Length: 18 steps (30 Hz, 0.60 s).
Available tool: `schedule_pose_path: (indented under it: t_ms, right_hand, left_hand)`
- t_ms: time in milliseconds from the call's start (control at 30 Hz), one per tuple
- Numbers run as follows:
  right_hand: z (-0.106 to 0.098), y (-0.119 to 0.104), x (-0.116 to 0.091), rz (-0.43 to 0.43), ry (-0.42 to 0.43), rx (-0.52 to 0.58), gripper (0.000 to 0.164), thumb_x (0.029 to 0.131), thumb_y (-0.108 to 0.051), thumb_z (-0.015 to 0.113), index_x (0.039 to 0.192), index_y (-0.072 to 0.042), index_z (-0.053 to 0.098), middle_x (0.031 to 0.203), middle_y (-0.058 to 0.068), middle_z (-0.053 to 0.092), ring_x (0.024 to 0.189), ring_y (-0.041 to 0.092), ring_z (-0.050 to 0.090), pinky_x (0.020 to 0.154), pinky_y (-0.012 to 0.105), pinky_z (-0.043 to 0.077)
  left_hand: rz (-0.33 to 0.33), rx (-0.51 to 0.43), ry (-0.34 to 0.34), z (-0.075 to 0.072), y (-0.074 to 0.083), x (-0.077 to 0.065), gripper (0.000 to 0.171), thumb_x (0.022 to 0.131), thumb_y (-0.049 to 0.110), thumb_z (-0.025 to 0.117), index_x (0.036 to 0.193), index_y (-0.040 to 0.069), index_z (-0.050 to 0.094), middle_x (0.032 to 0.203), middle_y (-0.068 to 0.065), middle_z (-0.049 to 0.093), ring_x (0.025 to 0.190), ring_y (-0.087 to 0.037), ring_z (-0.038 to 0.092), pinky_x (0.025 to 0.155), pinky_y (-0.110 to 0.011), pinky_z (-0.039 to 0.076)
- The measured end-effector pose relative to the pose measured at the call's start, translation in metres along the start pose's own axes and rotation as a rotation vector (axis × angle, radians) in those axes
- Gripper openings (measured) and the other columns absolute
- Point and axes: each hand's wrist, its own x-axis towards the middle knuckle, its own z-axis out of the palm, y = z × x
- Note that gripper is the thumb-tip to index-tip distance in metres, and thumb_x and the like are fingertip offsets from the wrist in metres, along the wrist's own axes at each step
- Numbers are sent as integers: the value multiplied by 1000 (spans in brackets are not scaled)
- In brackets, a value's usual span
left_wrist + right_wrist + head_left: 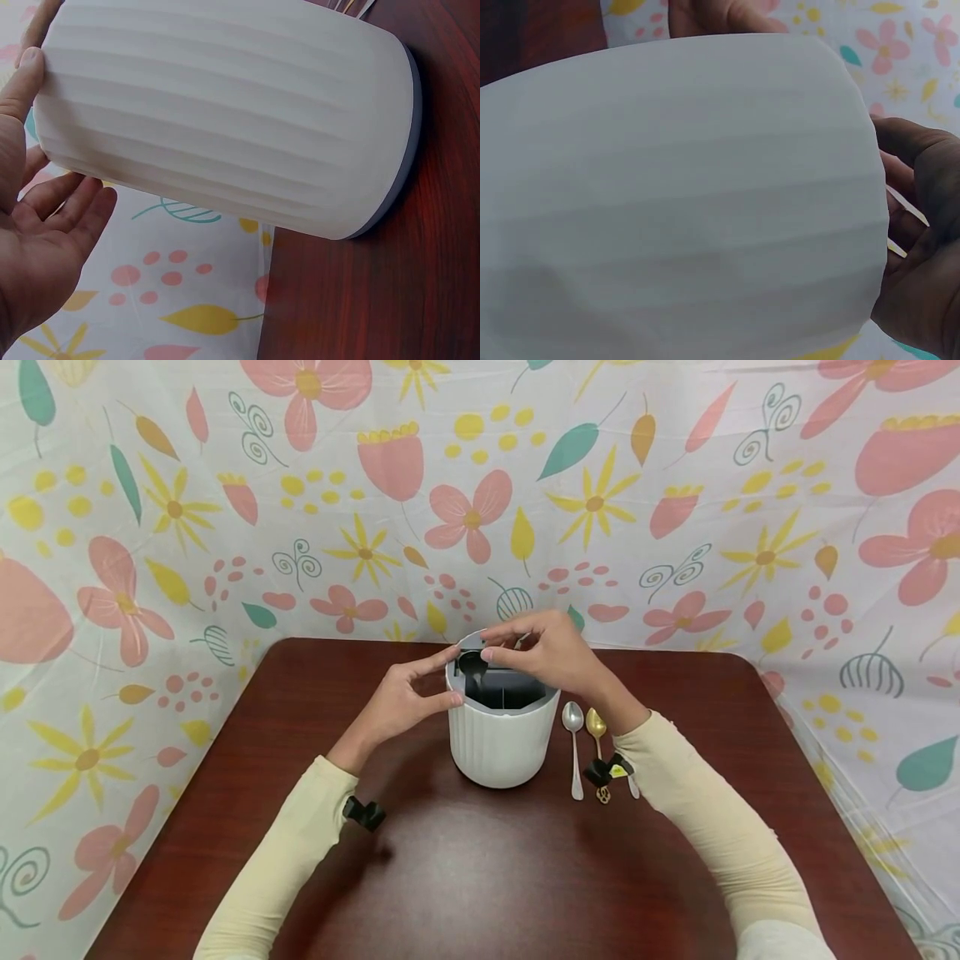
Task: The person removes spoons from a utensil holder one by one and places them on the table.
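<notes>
A white ribbed utensil holder (498,747) with a grey rim and dark dividers stands upright on the table. My left hand (401,697) grips its left side near the top, thumb at the front rim and fingers farther back; the left wrist view shows this hand (45,225) against the ribbed wall. Over the back of the opening, my right hand (551,647) has thumb and index finger at the rim, beside a dark, rounded, spoon-like piece (472,664) inside. I cannot tell whether it pinches that piece. In the right wrist view, the right hand (926,225) is partly hidden by the holder.
Right of the holder lie a silver spoon (573,718) and a gold spoon (596,724) with an ornate handle end. Another silver handle (633,787) peeks out below the right sleeve. A flower-printed cloth (472,518) hangs behind the dark wooden table (465,877).
</notes>
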Motion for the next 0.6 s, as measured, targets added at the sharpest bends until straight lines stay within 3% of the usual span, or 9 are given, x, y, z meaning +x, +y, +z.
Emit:
schedule_pose_path:
  t_ms: [300, 600]
  right_hand:
    - [5, -1, 1, 2, -28, -54, 22, 87, -22, 84, 107, -14, 83, 89, -5, 77, 81, 10, 68, 76, 39, 57]
    - [8, -1, 1, -8, -30, -76, 15, 86, -21, 85, 101, -16, 83, 93, -5, 78, 83, 8, 67, 75, 33, 57]
  left_hand:
    - [22, 8, 4, 0, 1, -2, 65, 92, 27, 80, 151, 28, 52, 154, 8, 50, 143, -9, 43, 116, -45, 39]
    - [46, 9, 4, 1, 0, -4, 66, 91, 32, 80, 151, 28, 52, 154, 7, 50, 144, -10, 43, 115, -49, 39]
